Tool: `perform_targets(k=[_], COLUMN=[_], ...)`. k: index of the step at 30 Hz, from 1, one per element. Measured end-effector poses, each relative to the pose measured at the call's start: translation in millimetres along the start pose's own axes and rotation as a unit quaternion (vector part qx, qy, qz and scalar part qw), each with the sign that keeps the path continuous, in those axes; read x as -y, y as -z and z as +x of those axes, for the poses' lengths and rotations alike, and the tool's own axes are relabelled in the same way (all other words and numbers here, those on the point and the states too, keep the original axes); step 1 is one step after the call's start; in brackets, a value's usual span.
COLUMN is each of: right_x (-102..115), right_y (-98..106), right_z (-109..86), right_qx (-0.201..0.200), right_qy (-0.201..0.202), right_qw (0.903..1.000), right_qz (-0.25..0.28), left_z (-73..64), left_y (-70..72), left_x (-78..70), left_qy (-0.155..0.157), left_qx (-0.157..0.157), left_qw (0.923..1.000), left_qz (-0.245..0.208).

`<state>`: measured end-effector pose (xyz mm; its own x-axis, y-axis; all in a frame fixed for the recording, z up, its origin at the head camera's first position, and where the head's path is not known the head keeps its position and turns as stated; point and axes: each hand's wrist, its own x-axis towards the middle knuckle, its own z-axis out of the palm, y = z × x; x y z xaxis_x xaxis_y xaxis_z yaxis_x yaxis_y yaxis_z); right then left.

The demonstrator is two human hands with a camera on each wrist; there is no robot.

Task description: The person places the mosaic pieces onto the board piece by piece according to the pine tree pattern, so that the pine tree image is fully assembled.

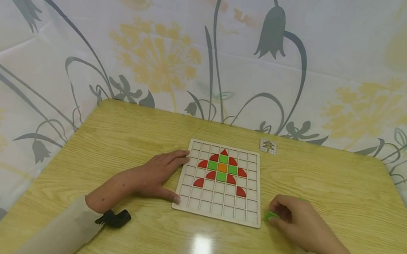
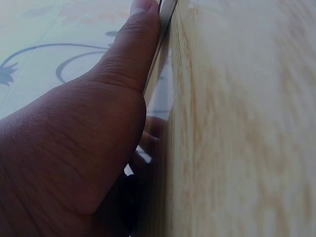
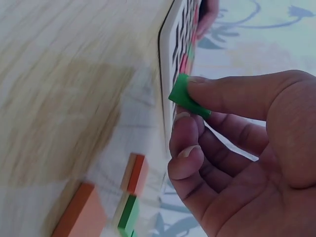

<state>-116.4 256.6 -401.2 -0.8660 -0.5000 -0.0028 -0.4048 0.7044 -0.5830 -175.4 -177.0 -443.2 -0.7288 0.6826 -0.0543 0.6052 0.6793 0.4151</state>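
A pale square grid board (image 1: 188,194) lies mid-table, with red quarter-round tiles (image 1: 241,191), a red triangle (image 1: 224,152), green square tiles (image 1: 221,176) and one orange square tile (image 1: 222,167) set in its cells. Along the board's left edge rests my left hand (image 1: 155,175), fingers and thumb extended and touching the rim; its thumb (image 2: 131,49) fills much of the left wrist view. Just off the board's lower right corner, my right hand (image 1: 302,224) pinches a green square tile (image 3: 187,96) between thumb and fingers.
Behind the board, near the far edge of the wooden table (image 1: 138,129), lies a small pattern card (image 1: 268,146). In the right wrist view, loose orange (image 3: 81,212), red-orange (image 3: 138,174) and green tiles (image 3: 128,216) lie on the table. A patterned cloth (image 1: 158,56) hangs behind.
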Motion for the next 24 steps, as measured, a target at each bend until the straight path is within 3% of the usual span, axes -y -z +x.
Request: perform_targets(k=[24], right_x=[31], right_y=[-25], right_z=[49.4], right_qx=[-0.004], right_qy=[0.025], right_qw=[0.9995], right_qz=[0.02], left_z=[-0.1], left_y=[1.3], left_x=[-0.6], left_qy=[-0.002], left_qx=[-0.002], left_qw=[1.0], left_qz=[-0.001])
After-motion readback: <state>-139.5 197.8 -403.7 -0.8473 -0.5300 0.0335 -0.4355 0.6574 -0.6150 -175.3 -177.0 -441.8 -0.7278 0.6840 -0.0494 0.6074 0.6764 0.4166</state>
